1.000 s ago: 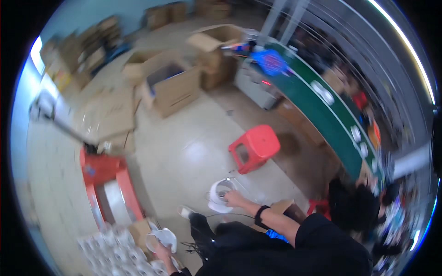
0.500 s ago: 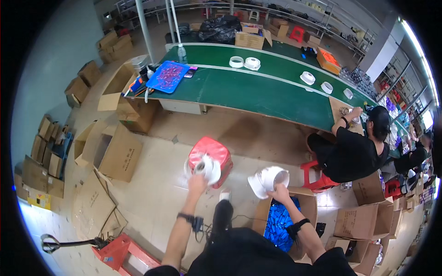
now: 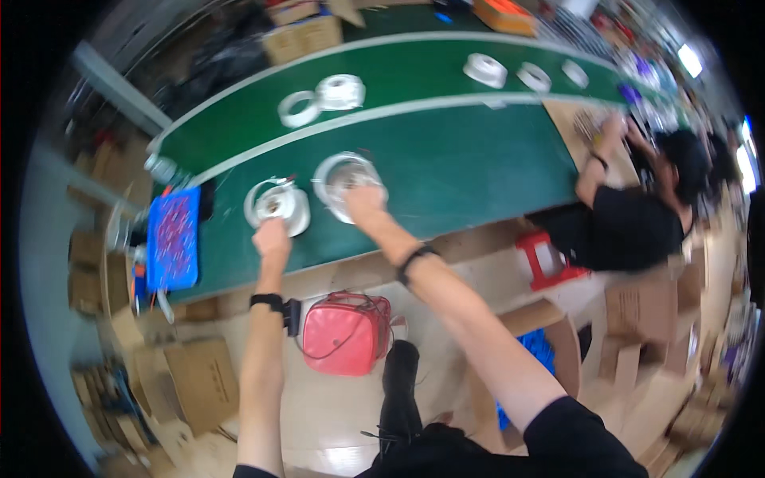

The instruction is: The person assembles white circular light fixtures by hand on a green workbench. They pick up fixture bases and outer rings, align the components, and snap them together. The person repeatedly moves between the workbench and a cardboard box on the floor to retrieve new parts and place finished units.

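Observation:
My left hand (image 3: 272, 237) is closed on the near side of a white round plastic housing (image 3: 298, 211) with a ring-like rim. It is over the green workbench (image 3: 430, 163), left of the middle. To its right my right hand (image 3: 366, 205) grips a second, wider white round housing (image 3: 325, 177), fingers reaching into its hollow. Motion blurs both pieces, and I cannot tell whether they touch the bench. Farther back on the green strip, a white ring (image 3: 288, 116) lies beside another white housing (image 3: 341, 93).
A blue tray (image 3: 190, 275) of small reddish parts is at the bench's left end. Below stands a red stool (image 3: 339, 338) with a cable over it. An open carton (image 3: 567, 350) holds blue pieces. A co-worker in black (image 3: 633, 231) sits at the right.
Both hands have moved forward from above the floor to over the bench, each carrying its white housing. My view has shifted closer to the bench.

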Tool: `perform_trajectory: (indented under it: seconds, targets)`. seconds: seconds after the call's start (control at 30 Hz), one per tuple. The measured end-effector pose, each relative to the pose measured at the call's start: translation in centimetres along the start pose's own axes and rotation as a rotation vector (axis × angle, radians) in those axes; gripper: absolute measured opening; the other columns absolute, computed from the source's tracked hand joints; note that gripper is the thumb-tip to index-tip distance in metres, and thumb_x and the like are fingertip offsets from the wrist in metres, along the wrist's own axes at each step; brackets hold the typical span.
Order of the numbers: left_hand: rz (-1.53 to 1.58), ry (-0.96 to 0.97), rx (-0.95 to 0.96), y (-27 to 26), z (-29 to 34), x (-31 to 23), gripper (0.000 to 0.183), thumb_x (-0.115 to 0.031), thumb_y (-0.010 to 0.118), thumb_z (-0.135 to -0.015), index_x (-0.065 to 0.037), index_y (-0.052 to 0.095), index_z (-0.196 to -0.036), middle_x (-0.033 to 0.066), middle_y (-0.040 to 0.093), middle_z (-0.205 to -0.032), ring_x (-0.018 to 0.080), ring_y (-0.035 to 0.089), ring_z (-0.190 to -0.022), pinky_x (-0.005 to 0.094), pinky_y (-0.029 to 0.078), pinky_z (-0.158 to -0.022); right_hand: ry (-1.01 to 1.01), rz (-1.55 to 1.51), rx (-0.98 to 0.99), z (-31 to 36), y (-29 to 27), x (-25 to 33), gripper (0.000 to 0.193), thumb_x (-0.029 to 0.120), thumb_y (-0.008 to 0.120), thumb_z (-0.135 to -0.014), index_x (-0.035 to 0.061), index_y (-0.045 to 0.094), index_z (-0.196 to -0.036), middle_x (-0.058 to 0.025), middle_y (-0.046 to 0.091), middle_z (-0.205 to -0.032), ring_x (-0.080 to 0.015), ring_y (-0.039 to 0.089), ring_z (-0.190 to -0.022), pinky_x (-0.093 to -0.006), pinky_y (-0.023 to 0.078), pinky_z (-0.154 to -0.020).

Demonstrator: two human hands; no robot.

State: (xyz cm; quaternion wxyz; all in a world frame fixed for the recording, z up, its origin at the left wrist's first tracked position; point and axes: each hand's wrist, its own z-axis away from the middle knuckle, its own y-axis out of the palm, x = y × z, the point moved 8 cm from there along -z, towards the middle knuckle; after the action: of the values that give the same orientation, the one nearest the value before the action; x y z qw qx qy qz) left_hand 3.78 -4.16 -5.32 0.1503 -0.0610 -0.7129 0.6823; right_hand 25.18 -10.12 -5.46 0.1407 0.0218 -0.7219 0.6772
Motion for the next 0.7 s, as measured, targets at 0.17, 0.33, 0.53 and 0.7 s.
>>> perform_trajectory:
  seconds: [0.17,0.33,0.53,0.7]
  targets:
    - [-0.227,0.339,-0.148,-1.0,-5.1,2.3,0.058,-0.026,0.068,-0.079,-0.016,0.048,-0.132,0.0155,0.050,-0.129,0.0354,0.047,-0.120,0.0467,0.050,-0.091,0.102,-0.292,-0.600,-5.0,-3.2,1.5,0.020,0.023,0.057,-0.077,0.0106,0.070,-0.086,-0.0162,0.066,-0.095,-0.0331,0.061,-0.098,-0.0529,0.044,-0.091]
    - [0.424,0.533,-0.148,-5.0,-0.2,0.5,0.051,-0.012,0.063,-0.082,0.004,0.051,-0.129,0.0248,0.056,-0.127,0.0389,0.055,-0.114,0.0437,0.044,-0.096,-0.067,-0.592,-0.444,10.3,-8.0,-0.7,0.014,0.021,0.062,-0.071,0.0076,0.066,-0.071,-0.0181,0.065,-0.081,-0.0360,0.063,-0.082,-0.0520,0.048,-0.075]
    - [0.796,0.478,1.293,12.1,20.6,-16.4,0.023,-0.007,0.057,-0.086,-0.001,0.059,-0.107,0.0070,0.061,-0.091,0.0140,0.057,-0.076,0.0293,0.050,-0.062,1.032,-0.613,-0.604,63.2,7.9,-15.3,0.027,0.025,0.060,-0.075,0.0027,0.068,-0.088,-0.0185,0.068,-0.089,-0.0368,0.065,-0.082,-0.0482,0.051,-0.070]
    - [-0.334,1.210,1.602,21.4,43.3,-24.2,0.026,-0.007,0.057,-0.087,-0.005,0.058,-0.113,0.0114,0.064,-0.101,0.0193,0.065,-0.080,0.0314,0.055,-0.064,2.100,-0.700,-0.336,106.0,15.6,0.7,0.026,0.027,0.058,-0.077,0.0079,0.072,-0.087,-0.0169,0.070,-0.089,-0.0369,0.066,-0.086,-0.0477,0.053,-0.074]
